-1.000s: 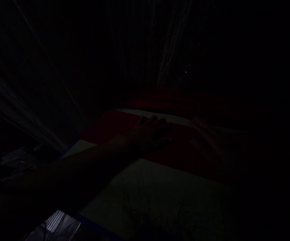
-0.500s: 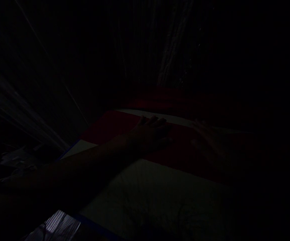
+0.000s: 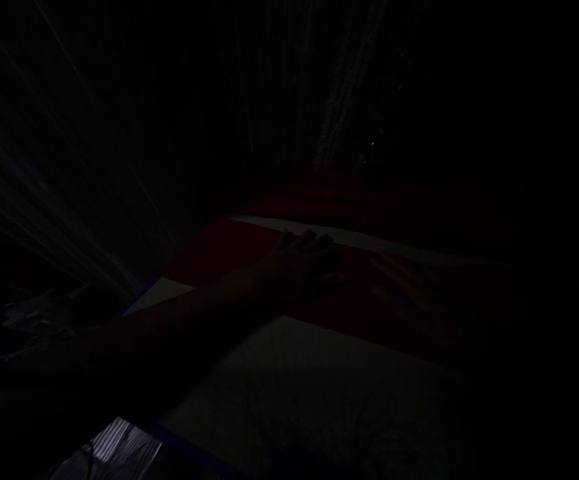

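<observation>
Light is scarce, so we judge the smooth, dark red strip of what looks like cloth (image 3: 224, 247) mostly by its edges: it lies flat across a broad, pale, matt surface edged in blue (image 3: 319, 373), and whether it is a separate piece or a stripe of one sheet we cannot tell. Our bare left hand (image 3: 294, 270) rests on it palm down, fingers spread, grasping nothing that we can see. Our bare right hand (image 3: 414, 293) is farther right over the same strip, fingers extended and thumb apart, with no pinch visible; it is deep in shadow, and we cannot tell whether it touches or hovers. To do this well, we think, the left palm should bear evenly as an anchor while the right uses a light, flat touch, working outward so that slack does not bunch between the two. The narrow, pale band (image 3: 349, 237) beyond the fingertips makes a handy guide: an uneven width there could warn us that we are dragging the material. The loose, dark red folds (image 3: 294, 197) behind that band might catch a fingertip, so we do best to steer clear of them.
</observation>
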A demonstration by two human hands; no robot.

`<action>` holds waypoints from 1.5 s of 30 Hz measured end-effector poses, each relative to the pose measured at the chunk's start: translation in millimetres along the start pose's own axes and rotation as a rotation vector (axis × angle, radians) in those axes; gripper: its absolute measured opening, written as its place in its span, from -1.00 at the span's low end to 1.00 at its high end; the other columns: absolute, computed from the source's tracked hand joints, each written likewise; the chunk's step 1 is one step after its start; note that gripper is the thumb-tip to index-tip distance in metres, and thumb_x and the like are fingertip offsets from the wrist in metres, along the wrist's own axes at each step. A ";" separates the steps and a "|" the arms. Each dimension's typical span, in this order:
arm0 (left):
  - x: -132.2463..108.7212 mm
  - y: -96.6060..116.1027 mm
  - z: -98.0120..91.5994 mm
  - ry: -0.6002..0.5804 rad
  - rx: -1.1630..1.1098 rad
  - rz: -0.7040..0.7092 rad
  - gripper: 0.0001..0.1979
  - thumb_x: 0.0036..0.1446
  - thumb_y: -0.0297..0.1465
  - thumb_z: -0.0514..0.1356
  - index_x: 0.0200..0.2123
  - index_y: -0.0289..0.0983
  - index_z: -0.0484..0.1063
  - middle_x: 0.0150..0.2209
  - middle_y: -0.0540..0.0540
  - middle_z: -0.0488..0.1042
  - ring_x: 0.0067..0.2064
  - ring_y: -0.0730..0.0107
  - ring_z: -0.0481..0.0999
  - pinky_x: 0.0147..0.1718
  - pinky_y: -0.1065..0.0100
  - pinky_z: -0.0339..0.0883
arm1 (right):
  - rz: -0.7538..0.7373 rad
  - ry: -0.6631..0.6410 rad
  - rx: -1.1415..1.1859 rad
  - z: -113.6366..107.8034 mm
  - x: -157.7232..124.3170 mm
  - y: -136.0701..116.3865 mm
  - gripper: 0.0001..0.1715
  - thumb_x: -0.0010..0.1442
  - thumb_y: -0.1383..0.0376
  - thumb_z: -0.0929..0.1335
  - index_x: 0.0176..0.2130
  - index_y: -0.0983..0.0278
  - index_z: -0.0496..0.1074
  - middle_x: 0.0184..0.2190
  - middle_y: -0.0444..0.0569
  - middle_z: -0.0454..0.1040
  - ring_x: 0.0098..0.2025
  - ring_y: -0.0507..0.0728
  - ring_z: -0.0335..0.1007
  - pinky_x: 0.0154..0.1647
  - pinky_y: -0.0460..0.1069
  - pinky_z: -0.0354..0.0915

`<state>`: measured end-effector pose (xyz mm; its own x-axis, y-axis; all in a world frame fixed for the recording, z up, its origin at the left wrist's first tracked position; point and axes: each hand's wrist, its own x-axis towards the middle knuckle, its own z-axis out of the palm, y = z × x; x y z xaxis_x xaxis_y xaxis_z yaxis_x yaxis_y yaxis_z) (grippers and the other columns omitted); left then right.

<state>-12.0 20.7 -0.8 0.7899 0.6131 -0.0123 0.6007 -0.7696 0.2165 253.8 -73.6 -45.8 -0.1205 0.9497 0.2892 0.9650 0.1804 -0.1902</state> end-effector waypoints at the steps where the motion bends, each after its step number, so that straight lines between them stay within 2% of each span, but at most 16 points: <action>1: 0.0 0.2 -0.1 0.001 -0.001 -0.001 -0.23 0.38 0.19 -0.16 0.51 -0.01 -0.02 0.56 -0.06 -0.19 0.57 -0.07 -0.27 0.42 -0.35 -0.37 | 0.000 -0.029 0.003 0.6 0.0 0.7 -0.15 0.44 -0.22 0.07 0.44 0.16 0.22 0.47 -0.03 0.05 0.51 0.31 -0.05 0.50 0.42 -0.10; 6: 0.2 1.2 0.2 -0.003 -0.004 -0.002 -0.23 0.38 0.19 -0.16 0.51 0.00 -0.01 0.56 -0.06 -0.19 0.57 -0.07 -0.28 0.42 -0.34 -0.36 | -0.004 0.149 0.039 -1.8 -0.5 -0.3 -0.16 0.45 -0.20 0.09 0.47 0.17 0.15 0.49 -0.04 -0.02 0.53 0.29 -0.13 0.52 0.36 -0.10; 11: 0.2 1.6 0.0 -0.001 -0.002 -0.003 -0.23 0.38 0.19 -0.16 0.51 0.00 -0.02 0.56 -0.05 -0.18 0.57 -0.05 -0.26 0.43 -0.34 -0.36 | -0.008 -0.017 0.032 0.5 -1.6 -2.7 -0.16 0.45 -0.22 0.06 0.45 0.15 0.20 0.48 -0.07 0.02 0.51 0.29 -0.07 0.50 0.41 -0.09; 15: 0.0 0.6 0.4 0.004 -0.009 -0.001 -0.23 0.38 0.19 -0.16 0.51 0.00 -0.01 0.56 -0.05 -0.18 0.57 -0.06 -0.27 0.43 -0.34 -0.38 | 0.006 0.125 0.042 -2.6 -1.7 -6.1 -0.15 0.45 -0.20 0.07 0.47 0.17 0.16 0.50 -0.06 -0.03 0.54 0.28 -0.15 0.52 0.35 -0.09; 19: 0.2 -2.2 2.9 0.010 -0.021 0.015 -0.21 0.37 0.21 -0.19 0.51 0.00 -0.02 0.56 -0.07 -0.19 0.57 -0.07 -0.29 0.42 -0.35 -0.41 | 0.016 -0.070 0.034 -3.2 -2.5 -9.1 -0.15 0.44 -0.21 0.07 0.47 0.15 0.17 0.48 -0.03 0.00 0.52 0.32 -0.10 0.51 0.41 -0.15; 20: 0.2 -2.6 3.4 0.014 -0.021 0.012 -0.21 0.37 0.21 -0.19 0.51 0.00 -0.02 0.56 -0.07 -0.18 0.57 -0.07 -0.29 0.42 -0.35 -0.41 | 0.015 -0.079 0.038 -2.8 -2.9 -9.4 -0.16 0.44 -0.21 0.07 0.46 0.14 0.17 0.48 -0.03 0.01 0.52 0.32 -0.09 0.51 0.41 -0.16; 24: 0.1 -3.0 3.9 0.020 -0.015 0.015 -0.21 0.37 0.22 -0.19 0.51 -0.01 -0.01 0.56 -0.08 -0.18 0.57 -0.08 -0.28 0.42 -0.35 -0.40 | 0.019 0.070 0.036 -1.3 -4.0 -8.0 -0.22 0.47 -0.16 0.08 0.46 0.13 0.16 0.50 -0.09 -0.04 0.54 0.24 -0.16 0.52 0.35 -0.11; 28: 0.4 -2.3 2.3 0.007 -0.015 0.012 -0.22 0.38 0.21 -0.19 0.51 0.00 -0.01 0.56 -0.08 -0.19 0.57 -0.08 -0.28 0.42 -0.35 -0.41 | 0.016 -0.035 0.052 1.9 -3.2 -2.2 -0.19 0.43 -0.24 0.07 0.44 0.05 0.16 0.48 -0.19 0.02 0.52 0.22 -0.09 0.51 0.42 -0.17; 32: 0.7 -2.0 1.7 -0.001 -0.011 0.010 -0.21 0.38 0.21 -0.18 0.52 -0.01 -0.03 0.56 -0.07 -0.20 0.57 -0.07 -0.30 0.42 -0.37 -0.42 | 0.003 0.090 0.032 3.8 -2.9 1.3 -0.23 0.46 -0.20 0.05 0.45 0.03 0.15 0.49 -0.23 -0.03 0.53 0.16 -0.13 0.52 0.35 -0.08; 36: 0.9 -3.0 3.6 0.006 -0.010 0.010 -0.20 0.38 0.21 -0.19 0.52 -0.02 -0.03 0.56 -0.08 -0.20 0.57 -0.08 -0.30 0.42 -0.35 -0.40 | -0.006 -0.047 0.043 4.3 -3.6 -1.2 -0.19 0.42 -0.27 0.08 0.45 -0.01 0.13 0.48 -0.23 0.00 0.52 0.21 -0.09 0.50 0.45 -0.17; 37: 1.1 -3.4 4.2 0.011 -0.012 0.010 -0.20 0.37 0.22 -0.20 0.52 -0.02 -0.03 0.56 -0.08 -0.20 0.57 -0.09 -0.30 0.42 -0.36 -0.40 | -0.016 -0.044 0.052 3.8 -3.7 -2.2 -0.18 0.41 -0.28 0.09 0.45 -0.01 0.12 0.48 -0.22 0.00 0.52 0.21 -0.08 0.50 0.45 -0.15; 40: 1.5 -3.7 5.2 0.027 -0.011 0.021 -0.20 0.36 0.23 -0.19 0.51 -0.01 -0.01 0.55 -0.08 -0.17 0.57 -0.11 -0.28 0.41 -0.37 -0.40 | -0.056 0.072 0.049 2.4 -4.0 -4.7 -0.17 0.39 -0.30 0.14 0.46 -0.05 0.10 0.50 -0.27 -0.06 0.53 0.18 -0.12 0.47 0.37 0.01; 45: 1.5 -1.6 2.8 -0.002 0.005 -0.003 -0.23 0.39 0.18 -0.17 0.52 -0.03 -0.03 0.56 -0.07 -0.19 0.57 -0.08 -0.28 0.43 -0.33 -0.38 | -0.055 -0.069 0.023 6.9 -4.4 -5.6 -0.16 0.39 -0.31 0.11 0.46 -0.06 0.08 0.49 -0.25 -0.03 0.54 0.23 -0.14 0.48 0.50 -0.20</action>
<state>-11.5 22.3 -3.9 0.7882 0.6152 -0.0154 0.6039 -0.7684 0.2119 247.4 -77.0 -52.5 -0.1895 0.9534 0.2347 0.9511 0.2377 -0.1975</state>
